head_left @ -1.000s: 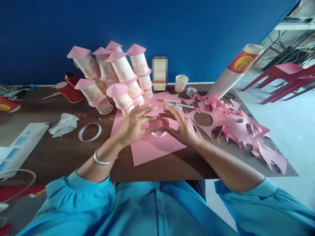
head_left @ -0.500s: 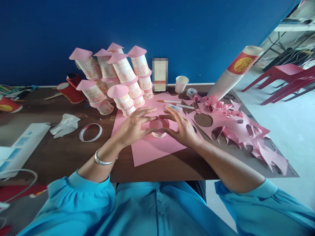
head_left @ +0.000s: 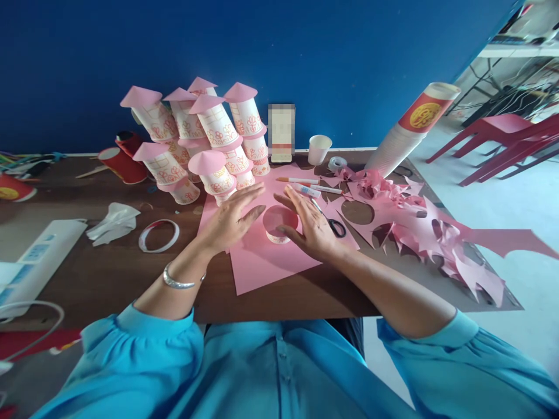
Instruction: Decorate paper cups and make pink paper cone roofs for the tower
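Note:
A decorated paper cup (head_left: 276, 238) with a round pink paper disc (head_left: 279, 218) on top stands on a pink paper sheet (head_left: 253, 273). To its left my left hand (head_left: 231, 220) is open, fingers apart, holding nothing. My right hand (head_left: 308, 226) is open at the cup's right side; its thumb overlaps the disc's edge in view, and I cannot tell whether it touches. Beyond the right hand lie black-handled scissors (head_left: 337, 227), partly hidden, and several markers (head_left: 301, 181).
Several cup towers with pink cone roofs (head_left: 207, 163) stand at the back left. A tall cup stack (head_left: 399, 145) leans at the right, behind pink paper scraps (head_left: 410, 215). A white cup (head_left: 319, 150), a tape roll (head_left: 338, 163), a phone (head_left: 281, 134) and a white ring (head_left: 159, 235) are also on the table.
My hands have moved apart from around the pink disc, the left one going farther left. The disc and cup stay in place, and the scissors show more now.

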The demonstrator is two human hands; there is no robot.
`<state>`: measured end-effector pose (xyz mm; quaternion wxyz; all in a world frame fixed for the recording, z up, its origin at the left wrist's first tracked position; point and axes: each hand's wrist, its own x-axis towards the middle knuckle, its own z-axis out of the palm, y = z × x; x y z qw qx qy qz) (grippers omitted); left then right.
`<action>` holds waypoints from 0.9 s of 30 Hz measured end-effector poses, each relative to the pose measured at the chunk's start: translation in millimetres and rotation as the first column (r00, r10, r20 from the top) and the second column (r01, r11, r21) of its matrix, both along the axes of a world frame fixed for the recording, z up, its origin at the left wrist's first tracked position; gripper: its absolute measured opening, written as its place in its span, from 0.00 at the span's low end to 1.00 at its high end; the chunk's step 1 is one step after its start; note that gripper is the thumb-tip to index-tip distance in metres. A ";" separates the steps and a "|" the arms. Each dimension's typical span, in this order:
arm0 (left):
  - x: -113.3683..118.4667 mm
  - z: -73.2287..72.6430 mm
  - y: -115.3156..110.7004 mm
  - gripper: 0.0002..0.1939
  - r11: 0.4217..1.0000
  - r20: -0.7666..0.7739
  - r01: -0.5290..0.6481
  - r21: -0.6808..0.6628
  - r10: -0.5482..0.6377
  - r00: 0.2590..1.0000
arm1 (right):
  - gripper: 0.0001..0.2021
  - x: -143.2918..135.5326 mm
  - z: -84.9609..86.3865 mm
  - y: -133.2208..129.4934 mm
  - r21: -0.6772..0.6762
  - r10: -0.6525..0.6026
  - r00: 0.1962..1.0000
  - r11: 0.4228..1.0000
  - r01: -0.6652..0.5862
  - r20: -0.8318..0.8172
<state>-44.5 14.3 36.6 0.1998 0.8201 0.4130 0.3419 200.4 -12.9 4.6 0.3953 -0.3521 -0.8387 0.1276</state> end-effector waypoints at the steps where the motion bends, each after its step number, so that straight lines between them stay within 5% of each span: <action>1: -0.4 -2.0 1.3 0.25 1.000 -0.001 -0.019 0.008 0.019 1.000 | 0.41 -1.4 -1.1 0.2 -0.007 0.003 1.000 1.000 -0.002 0.013; 7: -9.0 -11.1 10.3 0.20 0.992 -0.009 -0.048 -0.119 0.047 0.999 | 0.41 -1.1 -2.1 -1.5 -0.031 0.008 1.000 0.999 -0.008 0.016; 11: -11.3 -14.6 13.3 0.23 0.962 -0.106 0.024 -0.271 -0.055 0.993 | 0.38 0.5 9.9 0.1 0.005 0.011 1.000 1.000 -0.011 -0.018; 15: -3.1 -19.1 11.9 0.30 0.959 -0.162 0.162 -0.233 -0.203 0.966 | 0.31 -6.6 23.4 7.9 0.031 0.050 0.998 0.998 -0.052 0.046; 19: 10.8 -30.3 4.5 0.34 0.970 -0.167 0.155 -0.185 -0.187 0.968 | 0.21 -19.1 22.8 17.5 0.009 0.077 0.988 0.997 -0.079 0.134; 27: 19.3 -53.1 7.4 0.17 0.988 -0.225 0.128 -0.091 -0.146 0.963 | 0.14 -32.1 2.5 18.0 -0.038 0.064 0.995 0.997 -0.061 0.078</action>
